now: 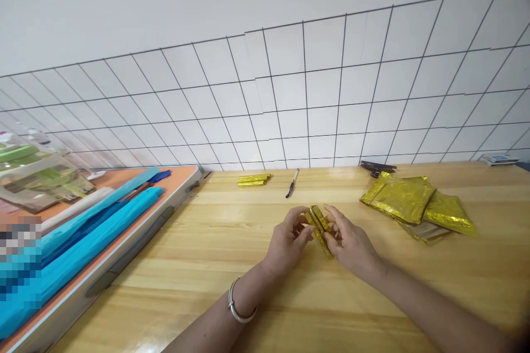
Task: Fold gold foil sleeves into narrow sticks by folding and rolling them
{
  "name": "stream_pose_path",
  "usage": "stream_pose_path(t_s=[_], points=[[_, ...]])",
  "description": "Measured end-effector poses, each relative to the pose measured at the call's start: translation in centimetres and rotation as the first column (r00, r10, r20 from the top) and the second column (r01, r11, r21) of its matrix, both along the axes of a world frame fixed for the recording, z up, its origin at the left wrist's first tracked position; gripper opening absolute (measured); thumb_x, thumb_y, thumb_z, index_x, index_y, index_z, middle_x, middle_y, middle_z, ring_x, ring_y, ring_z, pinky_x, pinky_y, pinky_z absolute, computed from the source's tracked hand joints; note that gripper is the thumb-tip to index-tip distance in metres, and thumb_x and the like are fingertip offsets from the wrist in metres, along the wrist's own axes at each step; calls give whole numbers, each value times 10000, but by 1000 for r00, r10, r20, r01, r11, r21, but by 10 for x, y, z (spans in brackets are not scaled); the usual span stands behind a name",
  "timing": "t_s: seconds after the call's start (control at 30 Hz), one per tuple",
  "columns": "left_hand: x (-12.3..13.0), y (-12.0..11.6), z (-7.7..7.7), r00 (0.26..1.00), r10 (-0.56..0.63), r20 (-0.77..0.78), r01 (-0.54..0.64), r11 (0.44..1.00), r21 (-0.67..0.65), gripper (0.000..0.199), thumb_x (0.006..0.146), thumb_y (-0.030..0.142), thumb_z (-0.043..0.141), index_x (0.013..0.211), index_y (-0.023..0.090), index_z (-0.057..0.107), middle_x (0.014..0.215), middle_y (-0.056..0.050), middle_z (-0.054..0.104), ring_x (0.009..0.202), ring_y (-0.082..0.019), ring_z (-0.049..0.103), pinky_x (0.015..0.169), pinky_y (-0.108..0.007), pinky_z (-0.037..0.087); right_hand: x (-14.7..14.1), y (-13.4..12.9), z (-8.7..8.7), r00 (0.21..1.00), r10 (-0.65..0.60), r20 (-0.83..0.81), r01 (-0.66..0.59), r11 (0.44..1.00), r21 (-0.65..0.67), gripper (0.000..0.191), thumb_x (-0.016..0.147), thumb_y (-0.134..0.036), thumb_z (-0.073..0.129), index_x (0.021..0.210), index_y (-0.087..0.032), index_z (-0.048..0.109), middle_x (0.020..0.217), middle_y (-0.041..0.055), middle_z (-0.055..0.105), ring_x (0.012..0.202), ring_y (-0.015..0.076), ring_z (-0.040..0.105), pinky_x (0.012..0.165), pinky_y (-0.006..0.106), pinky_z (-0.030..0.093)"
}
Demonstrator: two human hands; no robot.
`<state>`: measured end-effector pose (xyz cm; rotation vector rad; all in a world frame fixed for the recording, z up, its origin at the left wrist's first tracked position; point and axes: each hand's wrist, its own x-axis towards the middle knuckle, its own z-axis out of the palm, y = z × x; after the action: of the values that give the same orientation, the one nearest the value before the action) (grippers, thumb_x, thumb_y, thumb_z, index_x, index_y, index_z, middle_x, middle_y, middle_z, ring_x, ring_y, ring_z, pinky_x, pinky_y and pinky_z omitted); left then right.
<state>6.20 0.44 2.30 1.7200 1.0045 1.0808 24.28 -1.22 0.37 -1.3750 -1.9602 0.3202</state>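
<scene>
My left hand [289, 238] and my right hand [351, 242] meet over the middle of the wooden table, fingers bent around gold foil strips [319, 220]. At least two narrow, shiny strips lie side by side between the fingertips, slanting down to the right. My left hand closes on their left side and my right hand on their right side. Fingers cover part of the foil, so its full shape is hidden. A silver bangle [233, 302] circles the left wrist.
Similar gold foil strips [253, 180] lie at the table's back, with a pen [292, 183] beside them. Gold foil packets [399, 198] are piled at right, before a black object [377, 167]. An orange-topped surface [182, 175] at left holds blue wrapped rolls [103, 234]. A tiled wall [323, 88] stands behind.
</scene>
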Motion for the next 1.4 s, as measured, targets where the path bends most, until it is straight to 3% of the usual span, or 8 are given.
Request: stream_pose_path(t_s=[0.23,0.5,0.73,1.1,1.4], points=[[0,1,-3,998,-37,58,40,998,-40,300,832,288,539,1100,210,429,885,-17,629,655,-91,611,613,-218,494,3,0,4,978,10,208,-55,976,211,440,814,-102,401,1243,-199,409,1102,97,616,939,216,612,802,351,495],[-6,6,-5,994,-46,95,51,997,-53,290,858,333,517,1100,174,532,840,-37,620,690,-112,592,604,-225,472,7,2,1,986,-4,165,-38,968,247,496,792,-48,366,1257,-215,410,1110,61,620,979,187,598,871,334,479],[-8,11,-10,991,19,129,-34,992,120,232,816,300,592,1021,199,627,983,-73,584,842,-146,559,688,-250,483,8,1,3,987,-9,161,-43,946,320,436,836,-88,379,1240,-231,458,1065,55,643,937,191,608,850,346,482],[-7,8,-8,992,33,123,-54,983,173,183,806,279,602,966,191,581,924,-44,568,824,-137,559,731,-269,487,6,0,3,980,5,199,-90,903,420,374,838,-94,441,1191,-193,513,1018,53,664,904,168,615,828,313,489],[-6,6,-5,996,42,80,-59,973,223,160,805,254,600,950,195,567,895,-36,562,777,-127,554,681,-245,470,3,-3,3,976,15,219,-103,912,397,363,840,-84,448,1184,-181,508,1002,57,662,896,171,611,827,318,489]])
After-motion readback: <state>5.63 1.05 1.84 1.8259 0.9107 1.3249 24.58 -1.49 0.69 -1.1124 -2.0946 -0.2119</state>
